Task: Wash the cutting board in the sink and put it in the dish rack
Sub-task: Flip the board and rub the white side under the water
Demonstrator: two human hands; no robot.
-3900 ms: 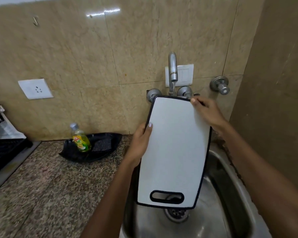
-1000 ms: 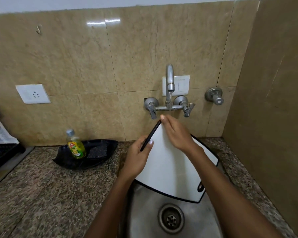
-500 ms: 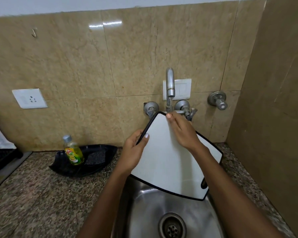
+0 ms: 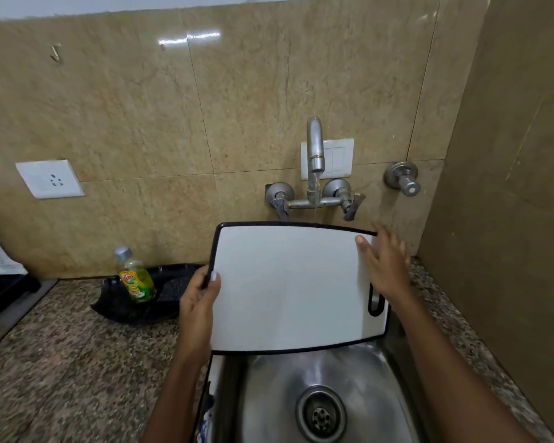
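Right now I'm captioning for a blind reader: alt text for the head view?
A person holds a white cutting board over a steel sink under a running tap, left hand gripping its edge, right hand flat against it.

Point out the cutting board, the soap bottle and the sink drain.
cutting board (image 4: 288, 289): head view, middle of its white face.
soap bottle (image 4: 137, 281): head view, on its yellow-green body.
sink drain (image 4: 320, 413): head view, centre of the metal strainer.

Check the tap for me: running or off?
Running. A thin stream drops from the tap spout toward the cutting board top edge.
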